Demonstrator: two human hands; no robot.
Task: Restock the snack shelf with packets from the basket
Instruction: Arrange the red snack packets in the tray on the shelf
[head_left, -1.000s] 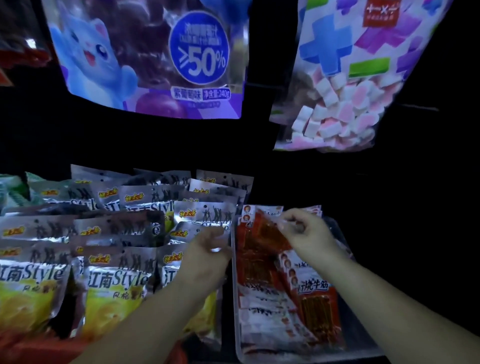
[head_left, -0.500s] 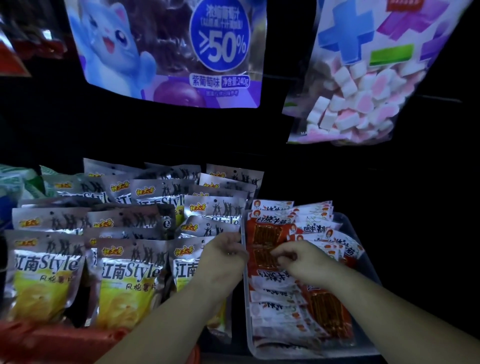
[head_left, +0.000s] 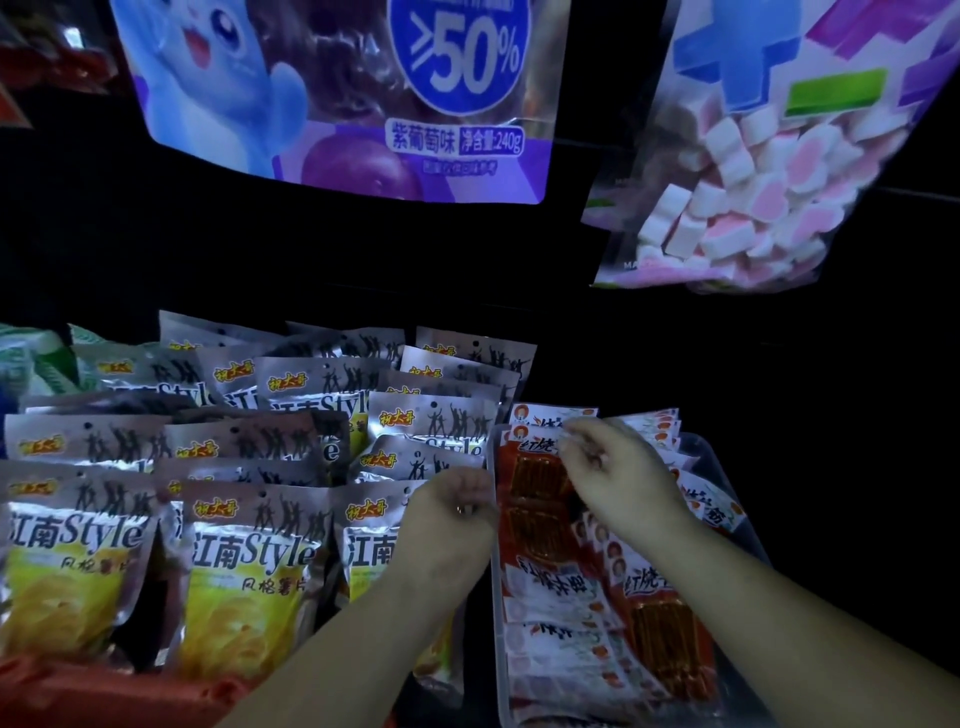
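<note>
Your right hand (head_left: 608, 467) is over the far end of the clear tray (head_left: 498, 670) in the lower right of the frame. Its fingers are curled and appear to pinch the top edge of one of the red packets (head_left: 537, 519) filed in a row there. Your left hand (head_left: 457, 512) sits at the tray's left wall, just beside the silver chip packets (head_left: 249, 566) filling the lower left. Its fingers are curled in, but the light is too dim to tell whether they grip the wall, a packet or nothing.

The red packets overlap like shingles and look like slick film. If you draw one up by its edge, friction may drag its neighbours and tip the row, or the thin pinch may slip. If your left hand is not bracing the tray, that same pull could slide it.

Your left forearm crosses the front chip packets, so a sideways sweep could knock one off the shelf edge. The purple bag (head_left: 337, 93) and the marshmallow bag (head_left: 753, 197) hang across the top of the frame, and a high lift could set them swinging.
</note>
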